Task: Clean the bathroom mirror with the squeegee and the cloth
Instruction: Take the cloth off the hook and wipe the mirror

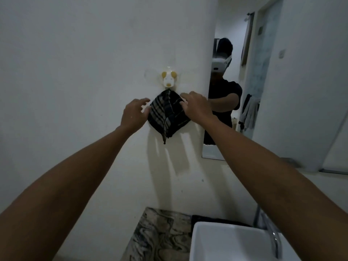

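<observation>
A dark striped cloth (166,114) hangs on the white wall from a dog-shaped hook (168,80). My right hand (196,107) rests on the cloth's upper right edge, fingers curled onto the fabric. Just left of the cloth, my left hand (134,114) has its fingers spread, fingertips at the cloth's left edge. The bathroom mirror (278,87) fills the wall to the right and reflects a person in a dark shirt. No squeegee is in view.
A white square sink (226,243) with a chrome tap (273,236) stands at the bottom right. A marbled countertop (160,236) lies to the left of the sink. The mirror reflects a doorway and hanging grey clothes.
</observation>
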